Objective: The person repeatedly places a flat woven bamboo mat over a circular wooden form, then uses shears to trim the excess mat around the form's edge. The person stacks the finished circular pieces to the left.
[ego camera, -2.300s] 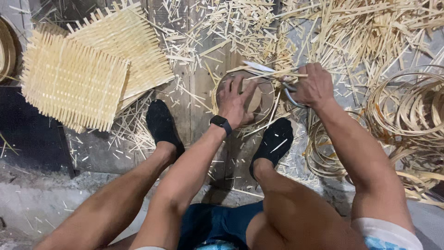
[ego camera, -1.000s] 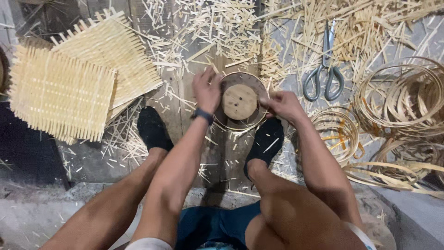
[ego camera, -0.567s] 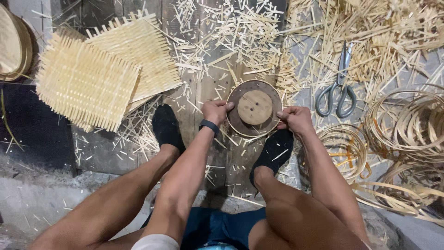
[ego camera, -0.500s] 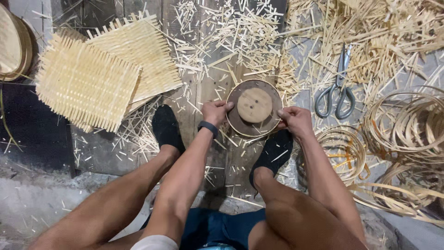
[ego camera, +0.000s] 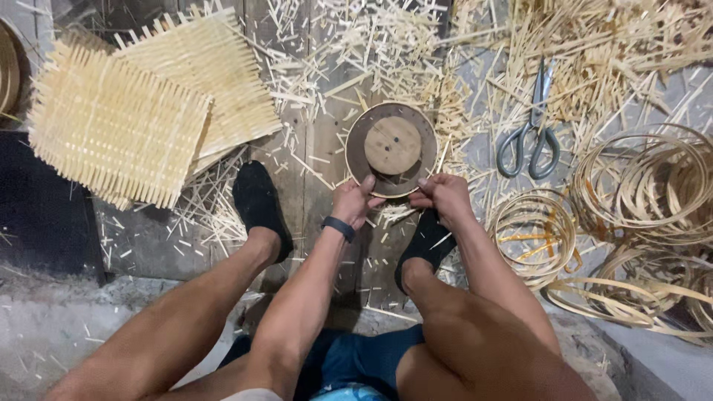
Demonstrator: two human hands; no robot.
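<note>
Floor (ego camera: 327, 245): rough grey ground with wooden planks running away from the person, littered with pale bamboo splinters all around the round mould.
Woven mats (ego camera: 119, 130): two square pale bamboo mats, overlapping, well to the left of the round mould, loose ends sticking out at every edge.
Bamboo hoops (ego camera: 646, 186): coils of thin bent strips piled to the right of the round mould, a smaller coil (ego camera: 531, 230) lying nearer to it.
Round mould (ego camera: 391, 148): a dark wooden disc with a lighter round block on its centre, lying flat on the planks just beyond the feet, a thin bamboo strip ringing its rim.
Shoes (ego camera: 258, 204): black, one left of the mould and below it, the other under the right hand.
Left hand (ego camera: 354, 202): curled on the near-left rim of the mould, thumb pressed on the edge, a black band on the wrist.
Right hand (ego camera: 444, 197): closed on the near-right rim, fingers pinching the strip against it.
Scissors (ego camera: 529, 137): grey-handled, lying shut among the splinters, right of the mould, well apart from both hands.
</note>
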